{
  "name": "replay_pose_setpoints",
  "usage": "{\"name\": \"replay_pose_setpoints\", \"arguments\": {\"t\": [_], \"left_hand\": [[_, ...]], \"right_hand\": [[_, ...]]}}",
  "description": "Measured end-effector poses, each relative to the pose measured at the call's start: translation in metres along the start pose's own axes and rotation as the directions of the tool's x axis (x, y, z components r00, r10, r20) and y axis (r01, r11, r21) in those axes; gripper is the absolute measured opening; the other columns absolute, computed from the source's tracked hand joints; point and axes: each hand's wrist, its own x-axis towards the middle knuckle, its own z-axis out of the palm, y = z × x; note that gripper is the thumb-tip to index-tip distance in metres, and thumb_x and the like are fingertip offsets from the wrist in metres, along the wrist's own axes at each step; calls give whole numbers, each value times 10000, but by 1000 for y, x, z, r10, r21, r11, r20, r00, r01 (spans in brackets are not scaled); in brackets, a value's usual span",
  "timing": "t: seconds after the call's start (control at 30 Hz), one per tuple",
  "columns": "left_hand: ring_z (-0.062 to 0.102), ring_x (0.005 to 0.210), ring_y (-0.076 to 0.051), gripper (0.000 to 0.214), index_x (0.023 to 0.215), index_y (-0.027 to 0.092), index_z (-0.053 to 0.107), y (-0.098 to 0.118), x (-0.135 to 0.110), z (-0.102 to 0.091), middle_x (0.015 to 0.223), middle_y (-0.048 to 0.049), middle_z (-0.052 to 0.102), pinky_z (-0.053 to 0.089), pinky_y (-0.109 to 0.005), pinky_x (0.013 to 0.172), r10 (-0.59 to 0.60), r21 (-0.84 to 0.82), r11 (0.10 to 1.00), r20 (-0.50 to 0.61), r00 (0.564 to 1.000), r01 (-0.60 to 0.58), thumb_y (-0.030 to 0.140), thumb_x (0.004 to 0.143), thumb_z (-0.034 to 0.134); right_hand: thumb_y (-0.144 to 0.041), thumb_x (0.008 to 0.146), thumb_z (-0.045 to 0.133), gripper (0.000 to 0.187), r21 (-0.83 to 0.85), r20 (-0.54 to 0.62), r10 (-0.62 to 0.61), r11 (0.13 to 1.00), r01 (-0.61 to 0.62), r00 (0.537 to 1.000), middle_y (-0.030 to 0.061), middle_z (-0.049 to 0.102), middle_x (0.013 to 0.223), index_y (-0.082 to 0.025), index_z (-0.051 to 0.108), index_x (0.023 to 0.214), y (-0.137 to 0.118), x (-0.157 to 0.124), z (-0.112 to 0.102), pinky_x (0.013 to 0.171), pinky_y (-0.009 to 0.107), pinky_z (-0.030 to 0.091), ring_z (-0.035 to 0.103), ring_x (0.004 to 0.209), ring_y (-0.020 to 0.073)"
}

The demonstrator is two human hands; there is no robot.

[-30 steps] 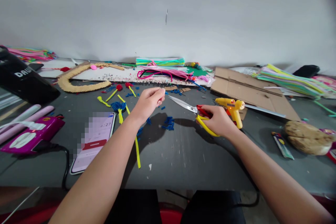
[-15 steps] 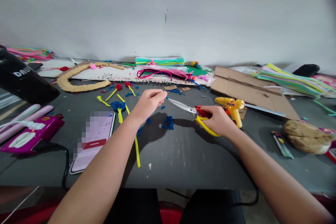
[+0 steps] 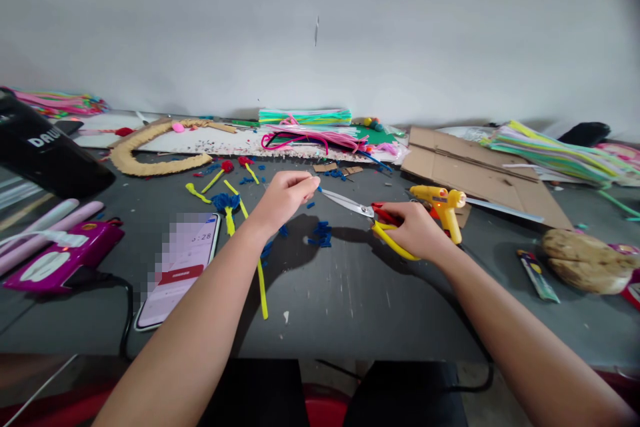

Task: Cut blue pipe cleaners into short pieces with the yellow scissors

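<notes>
My left hand [image 3: 293, 195] is pinched closed on a blue pipe cleaner, mostly hidden by the fingers; a short blue bit [image 3: 320, 190] shows by the fingertips. The tips of a pair of scissors [image 3: 347, 203] point at that bit, their blades looking closed. My right hand [image 3: 413, 227] grips the scissors by the red and yellow handles. Below the blades lies a small pile of cut blue pieces [image 3: 323, 235]. Beside my left wrist are a blue flower shape [image 3: 225, 202] with a yellow stem and a long yellow pipe cleaner [image 3: 262, 290].
A yellow glue gun [image 3: 443, 203] stands right of my right hand, before a cardboard sheet [image 3: 480, 167]. A phone [image 3: 183, 280] lies left of my forearm, near a purple device [image 3: 65, 257] and a black bottle [image 3: 50, 147]. Pipe cleaner bundles [image 3: 305, 117] line the wall.
The blue tip beyond my left fingertips sits slightly lower, close to the scissors' points. Both hands have hardly moved.
</notes>
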Motion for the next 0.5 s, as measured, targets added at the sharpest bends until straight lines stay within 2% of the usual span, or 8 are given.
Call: {"name": "replay_pose_setpoints", "arguments": {"t": [0.37, 0.5], "left_hand": [[277, 559, -120, 436, 537, 199, 354, 2, -1, 0, 567, 28, 289, 184, -333, 573, -3, 65, 998, 1, 1000, 3, 311, 898, 570], [285, 565, -121, 424, 546, 199, 361, 2, -1, 0, 576, 27, 298, 190, -331, 575, -5, 80, 997, 0, 1000, 5, 313, 897, 571]], "right_hand": [[-329, 725, 603, 186, 0, 24, 9, 1000, -9, 1000, -32, 412, 621, -185, 502, 663, -1, -1, -1, 559, 276, 247, 310, 634, 125], [-334, 727, 600, 167, -7, 27, 15, 1000, -15, 1000, -28, 446, 626, -177, 561, 687, -2, -1, -2, 561, 280, 253, 332, 633, 129]]}}
